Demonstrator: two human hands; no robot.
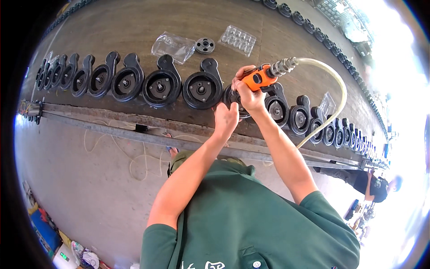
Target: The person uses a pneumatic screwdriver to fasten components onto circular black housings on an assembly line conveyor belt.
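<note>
My right hand (251, 92) is wrapped round an orange air-powered tool (258, 78), with a metal fitting at its end and a clear hose (343, 85) curving away. The tool is held over a black round housing (231, 97), most of which my hands hide. My left hand (226, 115) grips the near rim of this housing, its thumb raised beside it. To the left stands a similar black housing (202, 90) with a round hub, a centre shaft and an arm pointing away from me. Another such housing (277, 110) lies just right of my right hand.
More housings (162, 87) form a long row on the dark bench (121, 27). Beyond lie a plastic bag (174, 47), a round metal part (205, 45) and a clear blister tray (238, 40). Hoses (145, 157) trail below the bench's edge. A person (374, 186) is at the far right.
</note>
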